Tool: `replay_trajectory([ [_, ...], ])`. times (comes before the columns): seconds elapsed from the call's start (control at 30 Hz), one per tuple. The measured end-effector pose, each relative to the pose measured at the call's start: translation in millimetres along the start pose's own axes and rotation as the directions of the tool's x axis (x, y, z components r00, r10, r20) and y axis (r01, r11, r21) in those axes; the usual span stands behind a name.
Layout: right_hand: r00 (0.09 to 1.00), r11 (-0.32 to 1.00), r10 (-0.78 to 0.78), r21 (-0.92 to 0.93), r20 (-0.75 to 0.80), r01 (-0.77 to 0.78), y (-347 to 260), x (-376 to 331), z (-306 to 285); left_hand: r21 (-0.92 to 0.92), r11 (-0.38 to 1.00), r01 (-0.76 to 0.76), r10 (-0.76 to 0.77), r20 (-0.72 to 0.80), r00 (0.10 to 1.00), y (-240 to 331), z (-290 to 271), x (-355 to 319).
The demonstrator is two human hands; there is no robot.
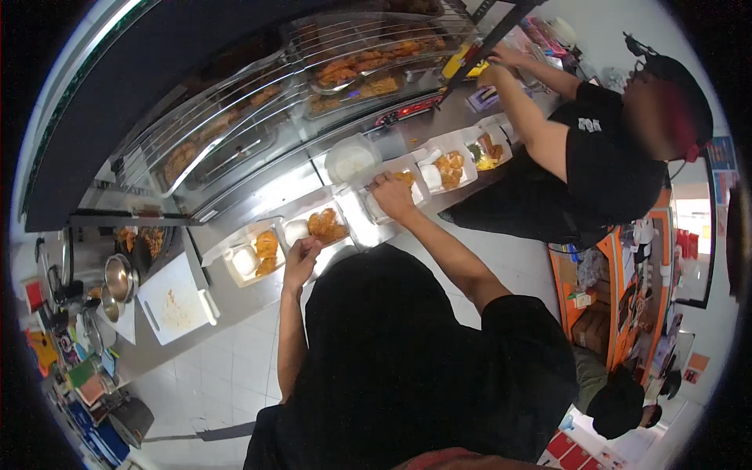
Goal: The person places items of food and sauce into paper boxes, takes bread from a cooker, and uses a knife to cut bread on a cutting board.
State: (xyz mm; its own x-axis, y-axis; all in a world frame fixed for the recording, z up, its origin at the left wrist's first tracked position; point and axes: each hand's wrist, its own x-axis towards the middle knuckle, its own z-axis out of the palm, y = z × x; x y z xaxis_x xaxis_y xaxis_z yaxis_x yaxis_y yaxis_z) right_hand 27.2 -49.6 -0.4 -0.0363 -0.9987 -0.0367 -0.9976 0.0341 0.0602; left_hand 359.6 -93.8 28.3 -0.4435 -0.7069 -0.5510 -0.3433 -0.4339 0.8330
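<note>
Several open white food boxes stand in a row along the steel counter. My left hand (300, 264) is closed, fingertips pinched at the near edge of a box with white rice (297, 229) and fried chicken (327, 225). What it pinches is too small to make out. My right hand (393, 196) reaches over another box with a fried piece (405, 178) in it. Its fingers are curled down at that box's left side, and they hide what they grip. Left of my left hand is a box with a rice mound (244, 261) and fried pieces (266, 252).
A round whitish tub (352, 159) stands behind the boxes, below a glass display case with trays of fried food (368, 63). On the left lie a white cutting board (176, 301) and metal bowls (118, 279). A co-worker (611, 157) stands close on my right, arms over the counter.
</note>
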Motion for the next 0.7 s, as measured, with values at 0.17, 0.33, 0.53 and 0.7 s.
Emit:
replay_trajectory([
  [0.17,0.996,0.995,0.087,0.043,0.019,-0.088,-8.4,2.2,-5.1,0.029,1.0,-0.003,0.001,0.047,0.999,-12.6,-3.3,4.9],
  [0.33,0.973,0.938,0.219,0.291,-0.077,-0.188,-23.4,-11.4,-32.3,0.046,0.997,-0.066,0.063,0.066,0.996,-24.7,-19.7,7.8],
  [0.53,0.951,0.783,0.306,0.577,-0.036,-0.231,-74.2,-45.4,-115.9,-0.21,0.972,0.1,-0.08,0.105,0.991,-5.3,-18.0,-1.7],
  [0.7,0.994,0.456,0.032,0.886,-0.109,0.082,-145.1,-60.6,-142.3,-0.767,0.459,0.447,-0.049,0.481,0.875,39.9,25.1,-15.3],
])
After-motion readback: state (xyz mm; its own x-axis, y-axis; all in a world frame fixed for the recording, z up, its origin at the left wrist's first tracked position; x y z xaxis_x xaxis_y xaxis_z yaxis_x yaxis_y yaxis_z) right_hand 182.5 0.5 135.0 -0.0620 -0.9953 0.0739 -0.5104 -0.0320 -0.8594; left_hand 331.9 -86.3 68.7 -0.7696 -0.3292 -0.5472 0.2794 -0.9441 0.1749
